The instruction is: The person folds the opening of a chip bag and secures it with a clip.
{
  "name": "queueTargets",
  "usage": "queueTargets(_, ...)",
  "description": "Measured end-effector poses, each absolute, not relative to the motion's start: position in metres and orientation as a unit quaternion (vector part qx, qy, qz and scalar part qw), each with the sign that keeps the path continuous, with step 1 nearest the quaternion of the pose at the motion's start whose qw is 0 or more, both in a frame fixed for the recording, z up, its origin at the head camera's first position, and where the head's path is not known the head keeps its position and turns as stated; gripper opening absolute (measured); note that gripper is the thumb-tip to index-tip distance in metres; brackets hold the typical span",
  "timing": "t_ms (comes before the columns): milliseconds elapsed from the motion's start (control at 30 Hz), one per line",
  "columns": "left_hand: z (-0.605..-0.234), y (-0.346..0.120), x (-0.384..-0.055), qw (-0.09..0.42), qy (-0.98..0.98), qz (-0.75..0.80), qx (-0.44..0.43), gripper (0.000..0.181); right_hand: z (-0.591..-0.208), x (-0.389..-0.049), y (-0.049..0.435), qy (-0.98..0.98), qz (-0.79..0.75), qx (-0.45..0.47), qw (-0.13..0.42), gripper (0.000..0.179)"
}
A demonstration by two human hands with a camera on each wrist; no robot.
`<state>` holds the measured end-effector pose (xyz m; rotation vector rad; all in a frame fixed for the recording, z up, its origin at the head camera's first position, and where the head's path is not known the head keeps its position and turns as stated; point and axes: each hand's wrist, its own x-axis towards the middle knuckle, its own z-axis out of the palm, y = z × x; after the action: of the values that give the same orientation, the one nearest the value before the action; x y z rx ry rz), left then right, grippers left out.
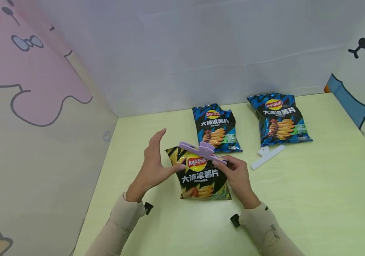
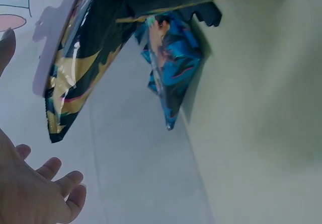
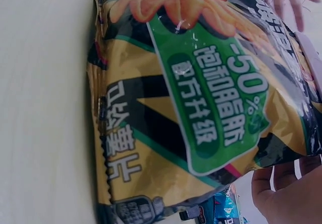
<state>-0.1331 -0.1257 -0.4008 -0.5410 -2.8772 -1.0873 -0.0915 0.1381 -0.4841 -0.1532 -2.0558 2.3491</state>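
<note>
A black and gold bag of Lay's potato chips (image 1: 198, 177) is held tilted up over the table, its printed front facing me. Across its top edge lies a long purple bag clip (image 1: 204, 151). My right hand (image 1: 239, 177) pinches the bag's upper right corner by the clip's end, thumb in front and fingers behind. At the other side my left hand (image 1: 153, 169) is spread wide, thumb overlapping the bag's left edge in the head view. The left wrist view shows those left fingers (image 2: 65, 183) apart from the bag's pointed corner.
Behind the held bag lies a blue bag of Lay's chips (image 1: 216, 124). A second blue chip bag (image 1: 281, 119) is at the back right, with a white bag clip (image 1: 268, 156) just in front of it. Printed cloth walls (image 1: 201, 53) border the pale green table (image 1: 313, 206).
</note>
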Motion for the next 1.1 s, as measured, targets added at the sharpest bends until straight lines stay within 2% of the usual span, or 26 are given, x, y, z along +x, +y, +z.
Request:
queueTargets(233, -0.445, -0.125, -0.116, -0.067, -0.902, -0.414, -0.105, 0.127, -0.482, -0.092, 0.139, -0.645, 0.76, -0.075, -0.001, 0.026)
queueTargets(400, -0.474, -0.122, -0.098, -0.157, -0.869, -0.463, -0.078, 0.121, -0.483, -0.092, 0.138, -0.638, 0.766, -0.084, -0.003, 0.017)
queueTargets(533, -0.49, -0.118, -0.091, -0.198, -0.83, -0.512, -0.094, 0.114, -0.485, -0.093, 0.137, -0.635, 0.768, -0.083, 0.003, 0.013)
queueTargets(800, -0.518, -0.116, -0.087, -0.227, -0.828, -0.491, -0.151, 0.099, -0.486, -0.092, 0.135, -0.636, 0.767, -0.083, 0.005, 0.011)
queueTargets(1100, -0.525, -0.109, -0.087, -0.237, -0.802, -0.528, -0.147, 0.092, -0.484, -0.093, 0.127, -0.607, 0.79, -0.076, 0.021, 0.003)
